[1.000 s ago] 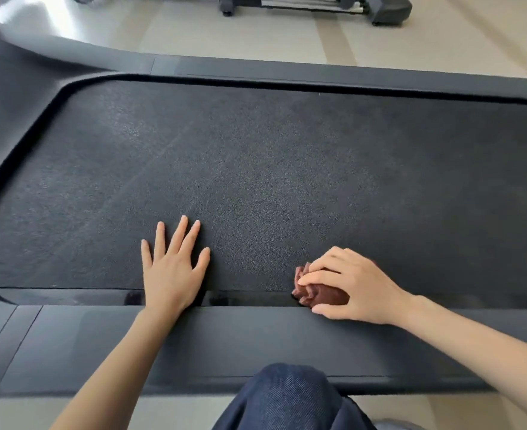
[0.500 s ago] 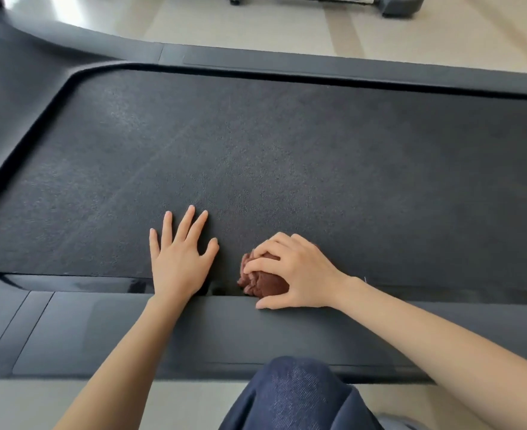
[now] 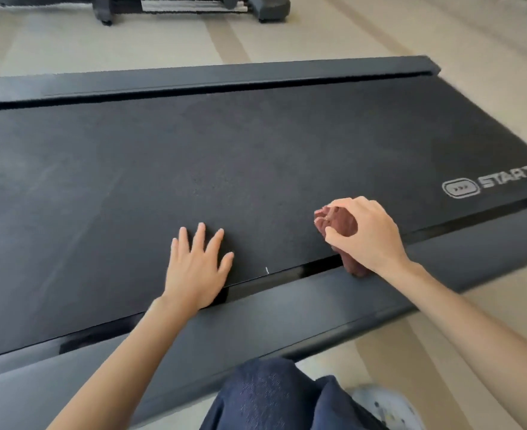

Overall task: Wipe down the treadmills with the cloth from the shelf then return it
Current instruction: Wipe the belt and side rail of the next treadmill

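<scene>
Your left hand stays flat, fingers spread, on the treadmill belt by its near edge. Your right hand, gripping the bunched brown cloth, has slid away from it along that edge towards the logo. The wipe is probably nearing this belt's end.

The treadmill belt was black and matt, with a rough, grainy top. The near side rail looked like smooth dark plastic and had a soft shine. The far side rail looked the same but duller. The cloth was reddish brown, soft and bunched into folds. The logo was flat grey print. The floor was pale, smooth and a little shiny. The trouser leg was dark blue woven cloth, like jeans.
</scene>
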### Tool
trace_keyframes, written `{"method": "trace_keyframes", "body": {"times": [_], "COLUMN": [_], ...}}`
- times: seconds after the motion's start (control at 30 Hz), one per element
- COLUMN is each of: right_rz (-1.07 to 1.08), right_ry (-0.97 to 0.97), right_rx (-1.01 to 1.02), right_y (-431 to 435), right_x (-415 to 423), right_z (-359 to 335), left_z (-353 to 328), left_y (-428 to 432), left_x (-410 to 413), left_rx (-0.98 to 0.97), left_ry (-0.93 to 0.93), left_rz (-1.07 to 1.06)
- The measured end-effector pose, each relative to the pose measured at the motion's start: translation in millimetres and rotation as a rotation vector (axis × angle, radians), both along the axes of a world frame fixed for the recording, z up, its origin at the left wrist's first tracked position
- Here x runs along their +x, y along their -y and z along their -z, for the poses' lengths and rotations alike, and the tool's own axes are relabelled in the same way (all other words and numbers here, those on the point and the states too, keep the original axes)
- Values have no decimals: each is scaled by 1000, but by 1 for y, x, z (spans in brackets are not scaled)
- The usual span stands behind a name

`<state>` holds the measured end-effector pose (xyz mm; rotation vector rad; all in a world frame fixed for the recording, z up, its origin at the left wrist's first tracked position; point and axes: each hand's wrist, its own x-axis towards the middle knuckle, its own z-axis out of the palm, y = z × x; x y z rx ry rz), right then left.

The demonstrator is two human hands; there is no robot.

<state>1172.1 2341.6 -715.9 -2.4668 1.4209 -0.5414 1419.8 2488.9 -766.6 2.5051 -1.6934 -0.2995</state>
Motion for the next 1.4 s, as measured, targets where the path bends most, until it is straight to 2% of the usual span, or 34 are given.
{"method": "trace_keyframes", "body": {"times": [0.13,0.23,0.4,0.53,0.63,0.73,0.8,0.93,1.13,1.23,1.3,1.4], "right_rz": [-29,82,343,374,358,368,363,330,152,27,-108,-148], "right_ry": [-303,-285,-283,-256,-295,-374,-370,-292,-317,-337,-333,-320], "right_rx": [57,24,9,-2,75,233,303,327,336,236,163,41], "right_y": [-11,1,65,83,91,99,89,53,28,52,72,102], "right_x": [-39,-83,-158,-184,-200,-227,-242,-257,-259,-248,-233,-217], "right_z": [17,27,30,33,25,0,-23,-77,-164,-164,-138,-85], "left_z": [4,24,31,23,10,-21,-53,-124,-205,-195,-162,-97], "left_y": [61,62,62,60,63,80,96,112,110,120,128,135], "left_x": [-63,-66,-62,-66,-73,-94,-119,-179,-217,-219,-219,-231], "left_rx": [-23,-66,-140,-104,47,335,498,546,452,353,352,327], "left_ry": [-130,9,-15,-19,-41,-80,-121,-106,-42,10,-24,-27], "left_rz": [186,194,204,192,147,60,85,301,408,363,241,137]}}
